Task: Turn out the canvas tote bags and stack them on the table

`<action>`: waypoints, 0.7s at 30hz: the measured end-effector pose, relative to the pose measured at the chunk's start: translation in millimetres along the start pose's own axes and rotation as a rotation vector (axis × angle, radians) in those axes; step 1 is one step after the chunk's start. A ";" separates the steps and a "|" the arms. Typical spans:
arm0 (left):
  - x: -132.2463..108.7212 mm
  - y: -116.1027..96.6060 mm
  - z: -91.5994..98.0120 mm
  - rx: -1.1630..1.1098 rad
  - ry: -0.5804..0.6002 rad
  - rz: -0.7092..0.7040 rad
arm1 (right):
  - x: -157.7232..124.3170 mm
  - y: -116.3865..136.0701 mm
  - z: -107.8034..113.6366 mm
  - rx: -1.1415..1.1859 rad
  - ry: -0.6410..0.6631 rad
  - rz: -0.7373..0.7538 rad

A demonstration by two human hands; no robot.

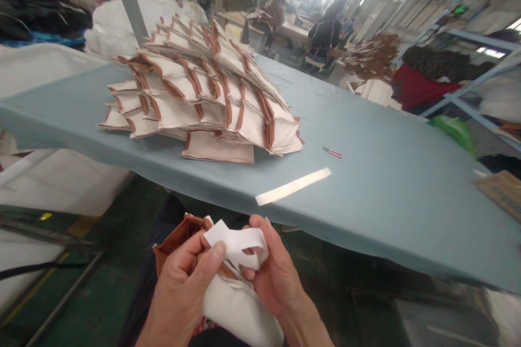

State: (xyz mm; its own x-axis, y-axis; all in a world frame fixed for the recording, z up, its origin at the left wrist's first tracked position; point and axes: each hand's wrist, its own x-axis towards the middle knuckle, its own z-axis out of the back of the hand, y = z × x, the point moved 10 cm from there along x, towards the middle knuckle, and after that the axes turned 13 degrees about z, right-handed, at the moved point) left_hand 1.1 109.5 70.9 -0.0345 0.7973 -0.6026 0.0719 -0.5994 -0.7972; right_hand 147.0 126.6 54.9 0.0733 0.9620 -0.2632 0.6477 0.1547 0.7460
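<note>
A white strip (236, 242), looking like paper or tape, is bent into a loop between my hands. My left hand (183, 274) pinches its flat end between thumb and fingers. The curled end sits in the closed fingers of my right hand (279, 274). Beneath both hands, a cream fabric piece with brown trim (240, 309) rests on my lap; its brown part (173, 241) shows beside my left hand. Part of this piece is hidden by my hands and the strip.
On the blue-grey table (386, 190) ahead lies a large pile of cream fabric pieces with brown edges (203, 87). A pale flat strip (293, 186) lies near the front edge, with small pink-handled snips (334, 152) beyond. A seated person (325, 35) is farther back.
</note>
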 end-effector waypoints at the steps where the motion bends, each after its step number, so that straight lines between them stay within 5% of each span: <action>1: -2.5 2.1 1.5 -0.012 0.017 0.039 | -2.7 0.6 9.2 0.005 0.010 -0.015; 4: -9.4 2.4 7.8 0.035 0.035 0.087 | -8.0 10.2 40.7 -0.117 0.082 -0.003; 8: -11.9 -4.2 14.9 0.085 0.009 0.019 | -9.6 53.6 74.3 -0.759 0.018 0.254; 12: -11.6 -11.0 18.1 0.111 -0.036 -0.088 | -20.4 90.2 23.3 -1.036 0.076 0.605; 17: -12.8 -10.1 23.8 0.139 -0.049 -0.134 | -28.0 80.1 -56.9 -0.962 0.452 0.742; 21: -14.8 2.5 43.0 0.053 -0.139 -0.104 | -14.0 59.5 -39.3 -1.032 0.455 0.523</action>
State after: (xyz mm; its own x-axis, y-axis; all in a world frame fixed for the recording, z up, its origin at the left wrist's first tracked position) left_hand -41.1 93.1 76.2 -0.1767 0.8401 -0.5129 0.0077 -0.5199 -0.8542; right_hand 154.6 131.2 127.0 -0.2603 0.9201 0.2928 -0.2938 -0.3644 0.8837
